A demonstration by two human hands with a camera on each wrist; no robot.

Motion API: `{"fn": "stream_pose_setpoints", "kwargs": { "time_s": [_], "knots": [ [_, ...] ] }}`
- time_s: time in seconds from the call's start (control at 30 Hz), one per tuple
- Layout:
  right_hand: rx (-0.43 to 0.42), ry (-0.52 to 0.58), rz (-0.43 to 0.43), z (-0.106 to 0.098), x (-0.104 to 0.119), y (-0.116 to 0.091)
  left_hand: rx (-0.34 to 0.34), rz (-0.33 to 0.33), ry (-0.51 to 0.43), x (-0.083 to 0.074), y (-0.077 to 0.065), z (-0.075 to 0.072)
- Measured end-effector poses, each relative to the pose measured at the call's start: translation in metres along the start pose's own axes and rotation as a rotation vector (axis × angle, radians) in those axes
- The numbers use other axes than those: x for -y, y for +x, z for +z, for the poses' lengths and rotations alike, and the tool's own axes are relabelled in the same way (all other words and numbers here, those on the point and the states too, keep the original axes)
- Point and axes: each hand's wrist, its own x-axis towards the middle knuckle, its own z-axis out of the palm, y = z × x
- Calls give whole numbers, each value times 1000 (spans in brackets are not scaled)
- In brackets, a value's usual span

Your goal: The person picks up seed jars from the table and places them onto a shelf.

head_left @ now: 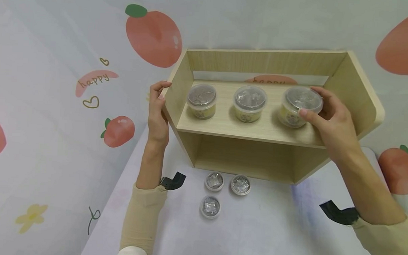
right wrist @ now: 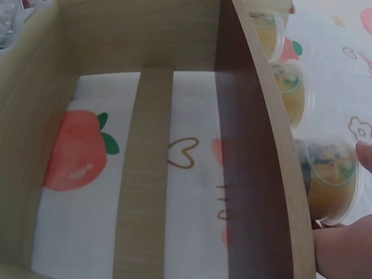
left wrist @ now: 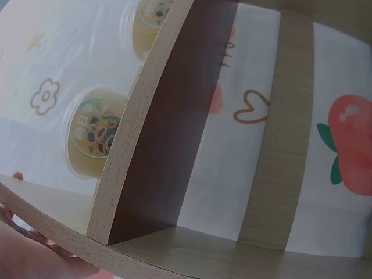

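A small two-tier wooden shelf (head_left: pixel 235 138) stands on the table, three lidded clear plastic tubs in a row on its upper board. My right hand (head_left: pixel 336 119) grips the rightmost tub (head_left: pixel 293 112), thumb at the front and fingers round the far right side; in the right wrist view part of the hand (right wrist: pixel 347 247) shows beside that tub (right wrist: pixel 330 186). The middle tub (head_left: pixel 249 104) and left tub (head_left: pixel 202 102) stand apart from it. My left hand (head_left: pixel 158 116) holds the front edge of the shelf's left side panel (head_left: pixel 178 89). In the left wrist view the shelf edge partly hides that hand (left wrist: pixel 35 253).
Three small round containers with silvery contents sit on the table before the shelf: a left one (head_left: pixel 214 181), a right one (head_left: pixel 240 185) and a nearer one (head_left: pixel 210 207). The lower compartment (head_left: pixel 243 153) opens forward. A fruit-printed cloth (head_left: pixel 55 137) hangs behind and at left.
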Motion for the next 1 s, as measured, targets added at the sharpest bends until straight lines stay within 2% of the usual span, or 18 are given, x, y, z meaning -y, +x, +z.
{"fn": "stream_pose_setpoints", "kwargs": {
  "time_s": [0.3,0.6,0.73,0.9,1.0],
  "knots": [
    [33,-54,4,0,-1,3,-4,-1,1,0,0,1],
    [75,-343,65,-2,-1,5,-1,8,-12,-1,1,1],
    [56,-289,58,0,-2,5,-1,3,-10,-2,1,1],
    [45,-129,29,2,-5,5,0,-4,-14,-2,1,2],
    [48,-132,30,2,-5,5,2,-3,-8,-1,1,2]
  ]
}}
